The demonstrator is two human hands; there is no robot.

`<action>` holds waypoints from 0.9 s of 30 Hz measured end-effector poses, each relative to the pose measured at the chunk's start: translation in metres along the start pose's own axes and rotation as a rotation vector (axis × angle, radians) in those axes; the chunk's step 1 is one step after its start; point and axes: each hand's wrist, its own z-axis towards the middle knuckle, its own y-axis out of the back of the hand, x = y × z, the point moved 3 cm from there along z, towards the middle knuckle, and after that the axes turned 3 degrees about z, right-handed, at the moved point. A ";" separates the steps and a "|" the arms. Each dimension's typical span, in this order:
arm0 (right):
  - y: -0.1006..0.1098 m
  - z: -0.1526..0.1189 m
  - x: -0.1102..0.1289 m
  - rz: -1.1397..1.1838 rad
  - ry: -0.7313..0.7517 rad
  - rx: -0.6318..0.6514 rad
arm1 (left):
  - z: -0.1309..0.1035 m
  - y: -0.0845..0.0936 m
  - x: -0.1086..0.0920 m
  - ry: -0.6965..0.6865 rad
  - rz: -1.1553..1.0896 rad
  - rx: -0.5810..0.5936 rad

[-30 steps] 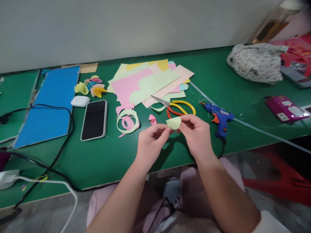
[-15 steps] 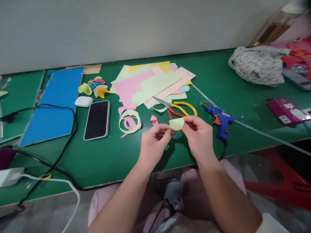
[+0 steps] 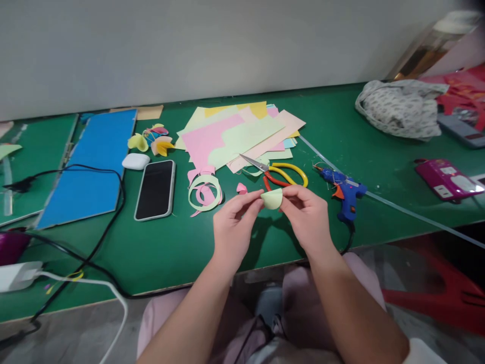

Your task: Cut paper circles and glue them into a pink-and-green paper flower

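A pale green paper half-circle [image 3: 273, 199], which looks like a folded disc, is held above the table between my two hands. My left hand [image 3: 237, 222] pinches its left corner. The right corner sits between the thumb and fingers of my right hand [image 3: 307, 215]. Just beyond lie the scissors [image 3: 290, 174] with red and yellow handles, blades partly apart. A small pink paper piece [image 3: 241, 188] rests near my left fingertips. Green ring-shaped paper offcuts [image 3: 192, 194] lie with pink scraps [image 3: 206, 192] to the left.
Coloured paper sheets [image 3: 242, 134] are piled at the back. A blue glue gun [image 3: 346, 189] with a clear stick is at right, near a purple box [image 3: 449, 179]. At left are a phone [image 3: 155, 189], white case [image 3: 135, 161], paper petals [image 3: 153, 139], blue board [image 3: 91, 167] and cables [image 3: 102, 237].
The green half-circle has tipped slightly and its top edge now shows a narrow fold opening. Both hands have shifted a little to the left in view, still pinching it.
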 end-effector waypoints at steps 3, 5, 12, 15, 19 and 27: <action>-0.002 0.000 0.001 -0.005 -0.045 0.039 | 0.000 0.000 0.000 0.028 -0.013 -0.036; -0.002 0.000 0.002 0.001 -0.057 0.049 | 0.000 -0.001 -0.001 0.036 -0.017 -0.034; -0.002 0.001 0.000 0.040 -0.100 0.067 | 0.001 -0.004 0.001 0.053 -0.219 0.043; -0.001 0.001 0.000 0.098 -0.077 0.059 | 0.004 -0.004 0.005 0.130 -0.339 0.097; 0.002 0.000 0.004 0.031 0.071 0.046 | 0.006 -0.003 0.007 0.304 -0.466 0.122; 0.001 -0.004 0.010 -0.072 0.286 0.099 | 0.008 -0.004 0.009 0.439 -0.543 0.199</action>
